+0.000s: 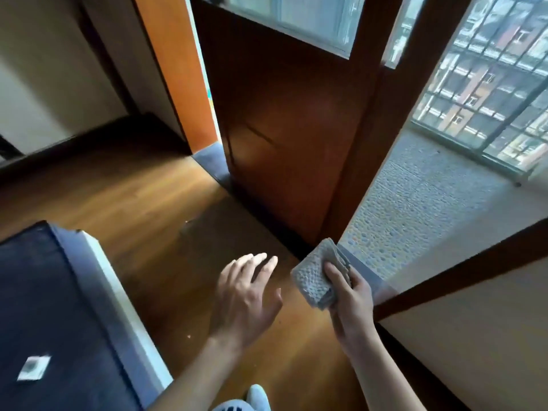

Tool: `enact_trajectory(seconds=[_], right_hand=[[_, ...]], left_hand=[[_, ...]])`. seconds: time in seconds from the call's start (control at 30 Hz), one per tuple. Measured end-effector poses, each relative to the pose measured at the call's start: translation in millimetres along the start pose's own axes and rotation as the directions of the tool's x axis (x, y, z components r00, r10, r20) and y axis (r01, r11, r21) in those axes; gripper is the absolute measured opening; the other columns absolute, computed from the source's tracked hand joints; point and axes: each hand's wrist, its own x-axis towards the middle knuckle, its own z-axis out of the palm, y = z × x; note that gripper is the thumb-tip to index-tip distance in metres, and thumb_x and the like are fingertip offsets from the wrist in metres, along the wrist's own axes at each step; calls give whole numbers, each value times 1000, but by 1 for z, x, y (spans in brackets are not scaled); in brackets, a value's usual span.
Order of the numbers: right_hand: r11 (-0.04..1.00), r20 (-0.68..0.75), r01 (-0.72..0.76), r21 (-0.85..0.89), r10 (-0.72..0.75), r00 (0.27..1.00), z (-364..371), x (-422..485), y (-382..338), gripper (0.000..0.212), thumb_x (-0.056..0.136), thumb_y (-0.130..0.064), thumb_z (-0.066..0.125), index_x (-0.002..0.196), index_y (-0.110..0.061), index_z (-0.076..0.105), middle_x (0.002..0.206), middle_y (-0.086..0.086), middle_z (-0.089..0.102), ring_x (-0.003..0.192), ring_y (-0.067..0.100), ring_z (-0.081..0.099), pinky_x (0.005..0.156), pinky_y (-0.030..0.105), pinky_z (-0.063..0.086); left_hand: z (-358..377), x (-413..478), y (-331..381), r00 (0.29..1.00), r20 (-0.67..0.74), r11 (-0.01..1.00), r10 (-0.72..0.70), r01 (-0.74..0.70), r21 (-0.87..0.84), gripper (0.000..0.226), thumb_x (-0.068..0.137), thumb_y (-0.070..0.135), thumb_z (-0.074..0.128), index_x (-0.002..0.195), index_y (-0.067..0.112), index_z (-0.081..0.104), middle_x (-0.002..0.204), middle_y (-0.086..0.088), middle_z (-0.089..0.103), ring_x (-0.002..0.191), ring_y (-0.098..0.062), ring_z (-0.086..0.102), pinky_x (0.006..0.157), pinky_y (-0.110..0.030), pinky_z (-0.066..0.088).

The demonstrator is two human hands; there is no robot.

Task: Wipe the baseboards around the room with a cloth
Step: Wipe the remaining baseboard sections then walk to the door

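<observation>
Right hand (pixel 348 301) grips cloth (pixel 315 280), partly covering it.

Grey dimpled cloth (pixel 315 277) (brown floor (pixel 142 197), door (pixel 290 120)).

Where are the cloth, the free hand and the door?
cloth (pixel 311 280), head view, textured folded face.
left hand (pixel 246 295), head view, back of hand.
door (pixel 296 120), head view, lower wood panel.
</observation>
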Motion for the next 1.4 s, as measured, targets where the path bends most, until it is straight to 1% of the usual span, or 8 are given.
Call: enact_trajectory(seconds=[0.2,0.33,0.5,0.63,0.8,1.07,1.27,1.4], right_hand=[[998,126,-34,-47,40,991,73,34,13,40,78,-24,71,108,2,66,91,14,72,79,22,70,65,27,56],[995,194,-71,-77,85,977,112,66,21,30,84,-18,69,108,1,67,93,16,72,81,26,71,68,31,58],[984,271,-121,-131,153,950,165,127,24,16,93,-11,65,105,-1,66,89,17,71,77,31,67,65,38,55],[976,341,-141,-165,190,921,212,198,14,17,92,-14,67,106,-4,67,90,16,72,81,32,68,72,41,54],[970,441,-161,-181,226,869,267,276,-3,28,85,-19,70,107,-2,69,95,17,72,87,30,69,83,44,53],[949,536,-190,-253,301,789,346,349,0,29,82,-26,79,102,-7,73,103,25,71,94,38,68,89,53,51],[933,538,-220,-284,345,769,415,378,19,21,86,-19,75,103,-6,74,104,26,72,98,42,68,92,57,51],[923,533,-255,-288,376,758,481,396,41,16,90,-14,70,103,-5,72,98,22,72,91,37,69,87,54,52]], left_hand=[[-13,12,-67,992,-40,991,-121,123,44,53,90,46,50,133,19,65,132,-6,64,121,-28,57,103,-46,45],[-13,24,-101,973,-67,973,-220,224,57,52,90,45,53,134,19,64,133,-6,63,122,-28,56,104,-46,45],[-2,64,-145,936,-103,935,-337,345,85,52,90,43,61,135,19,64,135,-6,63,125,-27,56,105,-46,44],[5,118,-180,906,-136,902,-402,417,113,51,90,43,61,136,20,63,136,-5,62,125,-25,55,105,-44,45],[5,182,-207,852,-165,848,-496,516,118,52,91,44,53,135,19,64,135,-4,62,124,-25,56,104,-42,44],[4,245,-253,777,-196,785,-599,617,47,59,83,41,52,135,16,63,135,-5,61,125,-27,53,104,-39,39],[-1,270,-316,733,-170,745,-658,667,-6,62,81,42,50,138,19,58,139,-6,57,130,-30,51,101,-53,48],[-10,282,-387,725,-168,734,-668,680,12,60,82,43,51,137,20,56,140,-5,56,129,-31,52,99,-56,48]])
